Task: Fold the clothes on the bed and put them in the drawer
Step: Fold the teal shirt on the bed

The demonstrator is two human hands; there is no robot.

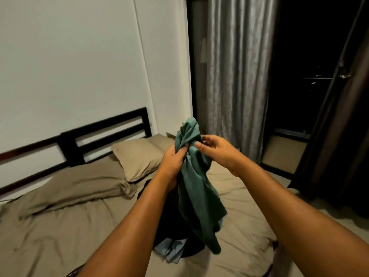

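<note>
A crumpled green garment (196, 188) hangs in the air above the bed (60, 226). My left hand (173, 162) grips its bunched upper part, thumb pressed into the cloth. At the same height, my right hand (215, 149) pinches the top of the garment from the right side. Beneath the hanging cloth a black garment (169, 220) lies on the sheet, and a light blue garment (171, 250) pokes out at its near edge. No drawer is in view.
Two tan pillows (137, 156) lie against a black slatted headboard (103, 134) at the white wall. Grey curtains (237, 76) and a dark window or door stand right of the bed. A strip of floor runs along the bed's right side.
</note>
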